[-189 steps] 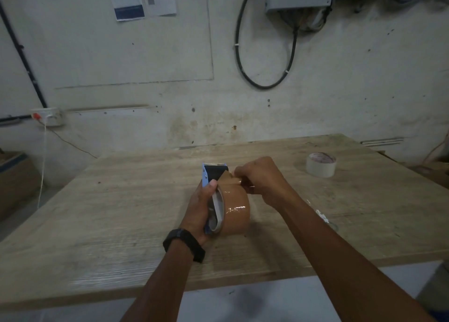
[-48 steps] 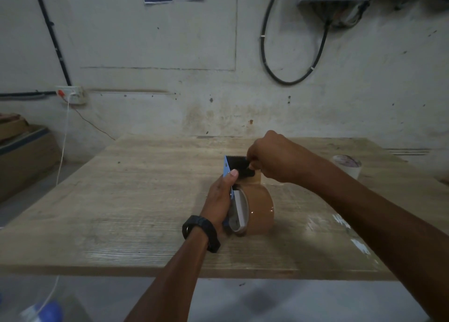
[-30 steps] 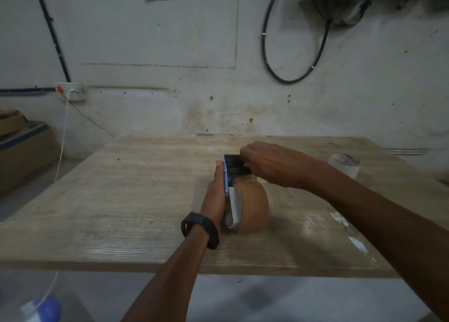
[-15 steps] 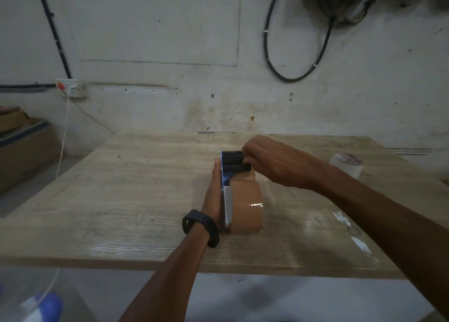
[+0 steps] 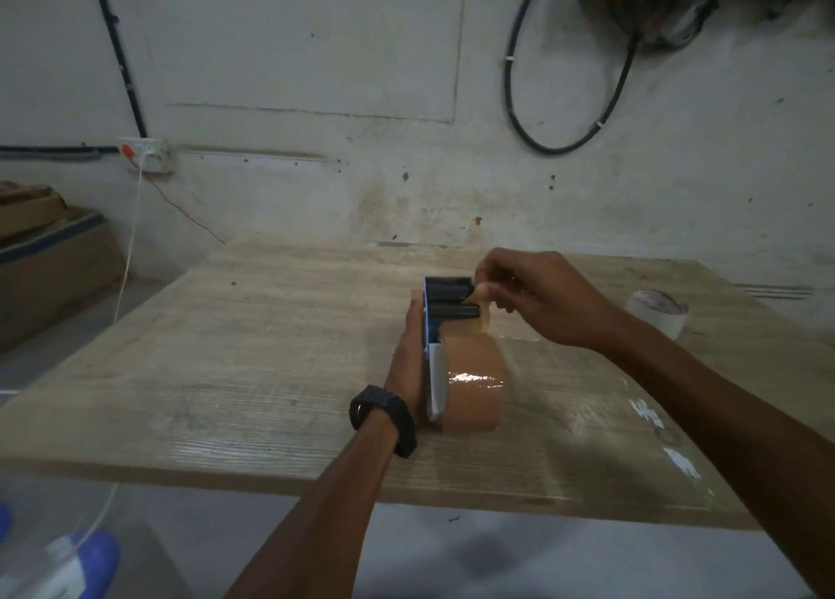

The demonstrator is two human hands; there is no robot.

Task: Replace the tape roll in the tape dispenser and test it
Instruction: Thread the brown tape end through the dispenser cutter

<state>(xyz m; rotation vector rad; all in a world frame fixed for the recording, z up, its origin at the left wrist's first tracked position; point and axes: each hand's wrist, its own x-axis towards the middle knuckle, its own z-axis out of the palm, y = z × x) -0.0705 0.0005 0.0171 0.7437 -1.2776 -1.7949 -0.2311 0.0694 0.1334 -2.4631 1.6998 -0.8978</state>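
A blue tape dispenser (image 5: 445,302) with a black roller and a toothed blade at its far end is held upright on the wooden table (image 5: 253,363). A brown tape roll (image 5: 474,386) sits mounted in it. My left hand (image 5: 409,354) grips the dispenser's left side, a black watch on the wrist. My right hand (image 5: 537,298) pinches the loose brown tape end just right of the rollers near the blade.
An old, nearly used-up white tape roll (image 5: 657,316) lies at the table's far right. Shiny clear tape strips (image 5: 650,418) stick to the table on the right. Cardboard boxes (image 5: 40,255) stand on the floor at left. A wall runs behind the table.
The dispenser has turned from showing its side to pointing straight away from me. My right hand has stayed at the blade end, fingers now pinching the tape end beside the rollers.
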